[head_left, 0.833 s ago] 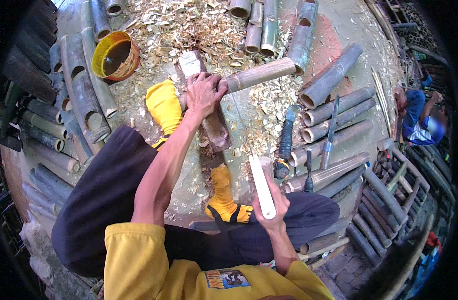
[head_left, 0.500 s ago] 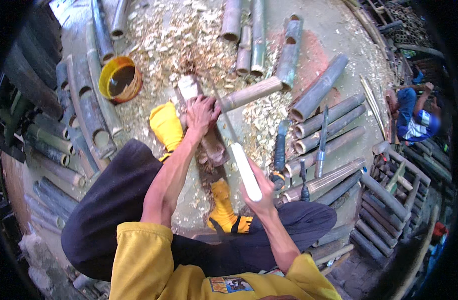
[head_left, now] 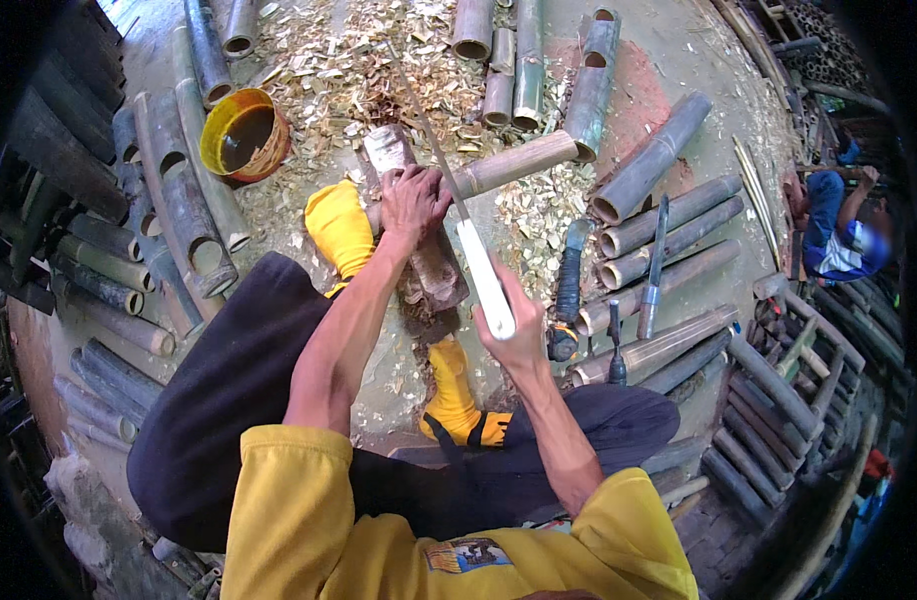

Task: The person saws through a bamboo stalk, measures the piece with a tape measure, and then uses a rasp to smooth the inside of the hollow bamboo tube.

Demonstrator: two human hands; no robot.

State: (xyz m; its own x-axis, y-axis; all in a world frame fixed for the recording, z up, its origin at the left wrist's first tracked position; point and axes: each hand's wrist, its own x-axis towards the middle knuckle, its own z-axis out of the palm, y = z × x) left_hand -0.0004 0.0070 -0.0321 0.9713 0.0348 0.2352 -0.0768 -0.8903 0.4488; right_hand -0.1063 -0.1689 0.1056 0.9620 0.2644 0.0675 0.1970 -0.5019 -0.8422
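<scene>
I logged the bamboo tube [head_left: 524, 162] mid-scene, lying across a wooden block [head_left: 441, 275]. The left hand [head_left: 416, 207] was clamped on the tube; the right hand [head_left: 515, 322] was closed around a white-handled saw [head_left: 483, 275] crossing it. Shavings [head_left: 319, 60] lay beyond, a yellow bucket [head_left: 273, 160] far left.

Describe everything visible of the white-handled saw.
The saw has a smooth white handle and a long, thin, metallic-looking blade whose teeth are too small to make out. The right hand grips the handle's near end. The blade slants forward and left beside the left hand, crossing the bamboo piece, its far end over the wood chips.
</scene>
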